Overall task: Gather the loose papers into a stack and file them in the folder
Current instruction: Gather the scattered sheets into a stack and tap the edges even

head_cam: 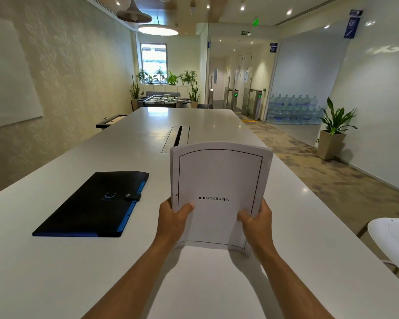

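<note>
I hold a stack of white papers upright above the white table, its lower edge close to the tabletop. The top sheet has a thin black border and the word BIBLIOGRAPHY. My left hand grips the stack's lower left edge, thumb on the front. On the lower right edge, my right hand grips the same way. A black folder with blue edges and a snap strap lies flat and closed on the table, to the left of the stack.
A long cable slot is set into the table beyond the papers. A white chair stands at the right table edge. Potted plant, stacked water bottles and a foosball table stand farther off.
</note>
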{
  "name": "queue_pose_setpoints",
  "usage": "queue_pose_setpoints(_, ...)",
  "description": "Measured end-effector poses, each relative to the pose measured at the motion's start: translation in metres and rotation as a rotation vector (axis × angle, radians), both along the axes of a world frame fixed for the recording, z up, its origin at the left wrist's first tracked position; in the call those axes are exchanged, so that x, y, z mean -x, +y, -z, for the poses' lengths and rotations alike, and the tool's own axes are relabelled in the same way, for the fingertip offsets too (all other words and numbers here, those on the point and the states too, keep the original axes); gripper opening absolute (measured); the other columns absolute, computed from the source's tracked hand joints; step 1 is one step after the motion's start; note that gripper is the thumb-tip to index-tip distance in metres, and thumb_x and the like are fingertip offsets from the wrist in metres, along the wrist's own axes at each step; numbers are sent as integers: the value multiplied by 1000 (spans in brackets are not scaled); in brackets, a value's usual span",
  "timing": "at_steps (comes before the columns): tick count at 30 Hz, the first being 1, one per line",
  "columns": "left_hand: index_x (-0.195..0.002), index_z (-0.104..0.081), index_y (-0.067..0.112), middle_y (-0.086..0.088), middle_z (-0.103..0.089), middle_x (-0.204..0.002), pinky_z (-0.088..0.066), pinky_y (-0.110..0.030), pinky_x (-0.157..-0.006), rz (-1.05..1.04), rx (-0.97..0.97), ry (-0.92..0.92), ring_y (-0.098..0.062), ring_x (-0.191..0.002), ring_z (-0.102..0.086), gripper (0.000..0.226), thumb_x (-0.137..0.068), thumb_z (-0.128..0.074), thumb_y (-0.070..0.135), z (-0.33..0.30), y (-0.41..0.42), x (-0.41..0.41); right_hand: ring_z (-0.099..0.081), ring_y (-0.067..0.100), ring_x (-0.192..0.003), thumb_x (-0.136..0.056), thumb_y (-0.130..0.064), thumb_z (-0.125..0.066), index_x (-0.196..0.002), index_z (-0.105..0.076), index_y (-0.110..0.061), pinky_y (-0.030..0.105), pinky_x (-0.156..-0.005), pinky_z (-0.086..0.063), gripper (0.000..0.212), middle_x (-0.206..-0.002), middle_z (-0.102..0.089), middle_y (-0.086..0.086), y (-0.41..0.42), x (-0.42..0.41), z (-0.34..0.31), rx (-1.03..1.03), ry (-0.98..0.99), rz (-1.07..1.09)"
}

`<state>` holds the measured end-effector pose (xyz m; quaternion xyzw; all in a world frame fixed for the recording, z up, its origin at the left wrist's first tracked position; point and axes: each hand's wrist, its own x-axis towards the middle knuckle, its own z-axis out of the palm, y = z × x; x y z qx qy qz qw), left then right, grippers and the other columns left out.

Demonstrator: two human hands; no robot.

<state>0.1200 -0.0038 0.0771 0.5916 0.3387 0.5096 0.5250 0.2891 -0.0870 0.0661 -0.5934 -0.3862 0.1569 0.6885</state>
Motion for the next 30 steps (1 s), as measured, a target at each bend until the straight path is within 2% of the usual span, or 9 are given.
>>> queue_pose_setpoints(4, -106, -59, 16, -6, -65, -101, -51, -25, -72, -10, 49, -3, -21, -92, -62, 21, -87, -63, 6, 6, 1, 0, -64, 1, -75, -63, -6, -54, -93, -57, -30, 24, -65, -56, 39, -90, -66, -3, -1, 1, 5, -21, 6, 8)
queue_pose_setpoints(8, -96, -60, 25, 2, -67, -94, -51, -15, -62, 11, 12, 8, -14, -87, -63, 19, -84, -69, 12, 6, 0, 1, -64, 3, -85, -68, -6, -59, -102, -54, -33, 23, -70, -57, 43, -100, -65, -3, -2, 0, 12, -27, -8, 13)
queue_pose_setpoints(13, -109, -58, 21, 11, -64, -95, -50, -13, -65, 41, 12, 60, -3, -86, -61, 21, -89, -64, 17, 6, -2, 1, -65, 9, -88, -65, -8, -62, -105, -54, -27, 19, -67, -54, 45, -100, -65, -3, -6, -8, 15, 37, -4, -12)
queue_pose_setpoints(17, -97, -59, 30, 12, -66, -93, -51, -19, -74, 14, 39, 3, -5, -87, -63, 15, -89, -64, 17, 3, -4, -1, -63, 14, -96, -76, 2, -69, -113, -51, -18, 19, -69, -51, 45, -104, -63, -3, -8, -10, 17, 78, 60, -4)
queue_pose_setpoints(20, -89, -56, 30, 10, -64, -92, -50, -31, -83, -51, 129, -117, -9, -88, -62, 16, -88, -66, 18, -7, -9, -7, -59, 15, -97, -77, 3, -68, -122, -45, -18, 21, -71, -47, 55, -110, -57, 0, -10, -7, 24, 48, 229, 135)
queue_pose_setpoints(22, -85, -52, 31, 9, -63, -90, -48, -32, -84, -78, 202, -216, -8, -85, -59, 21, -88, -67, 16, -12, -14, -13, -57, 15, -91, -77, -1, -71, -126, -41, -18, 25, -71, -45, 60, -109, -54, 2, -10, -1, 25, 11, 506, 171)
queue_pose_setpoints(25, -87, -46, 28, 4, -61, -96, -48, -39, -93, -69, 340, -300, -20, -94, -59, 24, -87, -69, 20, -11, -19, -22, -62, 19, -86, -73, -3, -70, -114, -52, -18, 34, -76, -48, 47, -103, -64, 5, -7, 12, 28, -149, 895, -37)
queue_pose_setpoints(27, -89, -46, 27, 0, -62, -100, -50, -44, -94, -54, 390, -315, -23, -98, -60, 24, -87, -69, 22, -7, -24, -29, -66, 22, -98, -82, 1, -62, -118, -60, -19, 41, -87, -50, 41, -108, -72, 6, -7, 22, 26, -208, 940, -157)
queue_pose_setpoints(30, -95, -54, 24, -4, -66, -100, -53, -43, -90, -20, 428, -330, -21, -91, -65, 15, -89, -67, 18, -3, -29, -31, -67, 22, -102, -87, 5, -57, -124, -60, -17, 43, -93, -50, 44, -111, -72, 5, -8, 22, 18, -206, 877, -119)
